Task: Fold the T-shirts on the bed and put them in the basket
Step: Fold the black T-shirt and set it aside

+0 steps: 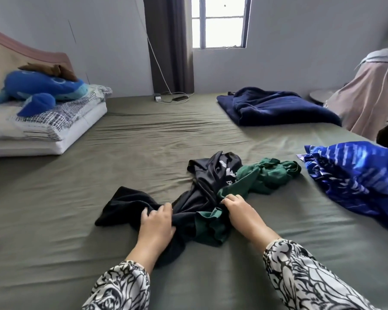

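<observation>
Your bed (76, 198) runs away from you under an olive sheet, and no basket shows in this view. The shirts lie tangled in a heap at its middle, the heap's long axis slanting from near left to far right. The black T-shirt (202, 186) sprawls left and centre; the green T-shirt (264, 175) trails right and away, one end tucked under the black. Your left hand (157, 222) bunches black cloth in curled fingers. Your right hand (238, 209) has its fingers curled into the green edge. Green lies nearer your right hand, so separating probably means drawing it rightward.
</observation>
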